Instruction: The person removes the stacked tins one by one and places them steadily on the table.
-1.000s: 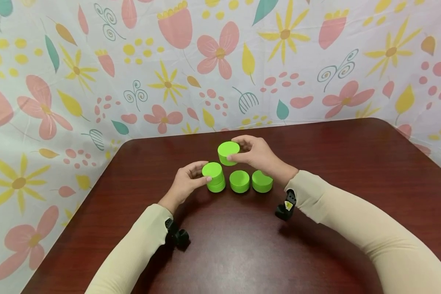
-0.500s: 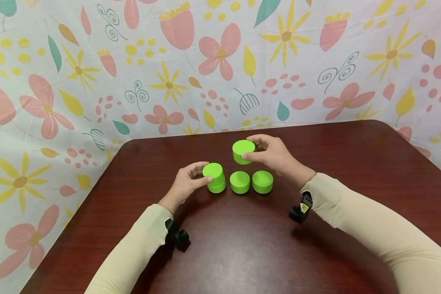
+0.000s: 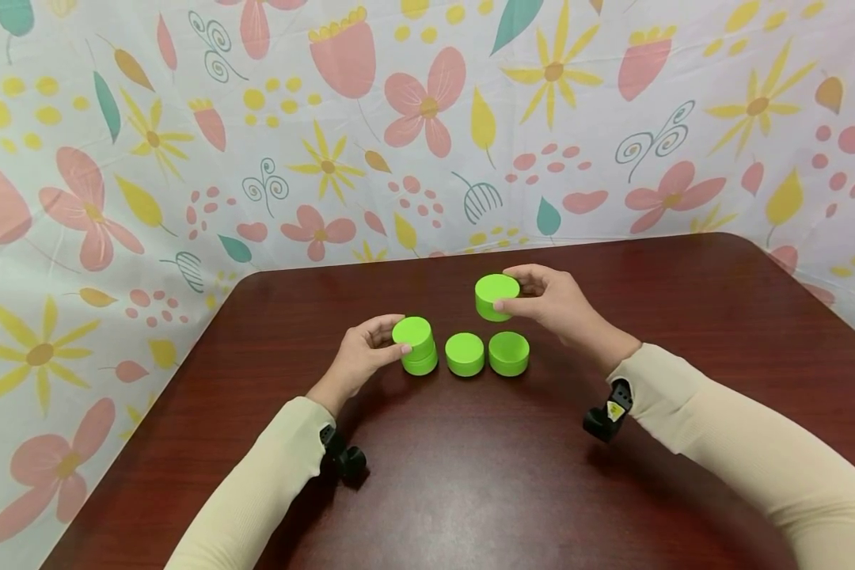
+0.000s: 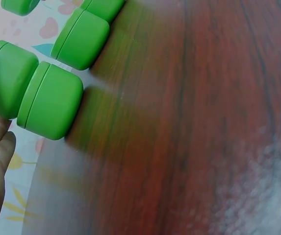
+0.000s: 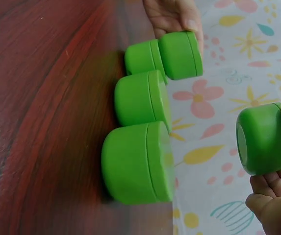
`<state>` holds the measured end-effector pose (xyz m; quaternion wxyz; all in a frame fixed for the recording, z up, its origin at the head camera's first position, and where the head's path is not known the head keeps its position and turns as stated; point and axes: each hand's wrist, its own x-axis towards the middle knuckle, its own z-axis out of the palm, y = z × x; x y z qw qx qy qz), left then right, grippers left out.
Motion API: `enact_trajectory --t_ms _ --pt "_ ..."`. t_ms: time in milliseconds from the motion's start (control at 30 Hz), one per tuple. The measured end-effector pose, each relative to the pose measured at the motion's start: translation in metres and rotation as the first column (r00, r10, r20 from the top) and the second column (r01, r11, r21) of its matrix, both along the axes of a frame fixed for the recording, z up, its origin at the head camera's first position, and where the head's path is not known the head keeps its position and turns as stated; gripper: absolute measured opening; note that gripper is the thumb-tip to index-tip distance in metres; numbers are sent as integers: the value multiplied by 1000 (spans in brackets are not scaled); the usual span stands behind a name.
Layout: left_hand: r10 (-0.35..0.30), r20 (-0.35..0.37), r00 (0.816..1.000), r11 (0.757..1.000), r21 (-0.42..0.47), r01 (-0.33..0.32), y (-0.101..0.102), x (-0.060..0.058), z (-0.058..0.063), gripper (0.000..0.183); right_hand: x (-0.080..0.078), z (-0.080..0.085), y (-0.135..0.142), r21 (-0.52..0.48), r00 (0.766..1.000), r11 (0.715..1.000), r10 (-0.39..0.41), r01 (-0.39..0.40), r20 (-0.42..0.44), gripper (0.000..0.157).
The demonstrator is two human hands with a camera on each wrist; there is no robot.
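Observation:
My left hand (image 3: 356, 356) grips the upper of two stacked round green lidded jars, thumb in front and fingers behind. That upper jar (image 4: 12, 81) sits on the lower jar (image 4: 52, 103) in the left wrist view. To the stack's right, a middle jar (image 3: 465, 354) and a right jar (image 3: 509, 354) stand on the table in a row. My right hand (image 3: 557, 305) pinches another green jar (image 5: 262, 139) by its side. It is held in the air, lid up, behind and above the right end of the row.
The dark red-brown wooden table (image 3: 427, 475) reaches to a patterned floral cloth (image 3: 427, 158) hanging behind it. A black wrist camera (image 3: 345, 457) sits below the left wrist, and another black camera (image 3: 609, 412) below the right.
My right hand has carried its jar rightward, from behind the stack to behind the right end of the row. The left hand and the stack stay put.

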<state>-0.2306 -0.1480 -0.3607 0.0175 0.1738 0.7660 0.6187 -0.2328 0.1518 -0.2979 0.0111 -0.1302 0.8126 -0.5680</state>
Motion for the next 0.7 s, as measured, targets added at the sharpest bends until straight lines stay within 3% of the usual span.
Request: enact_trajectory --t_ms 367,700 --pt "-1 10 1000 1000 11 1 1 2 1 47 5 -5 18 55 999 997 -49 49 -6 59" --pt "-3 22 1000 1000 1 3 1 3 2 48 11 -9 33 38 998 997 -66 66 0 59"
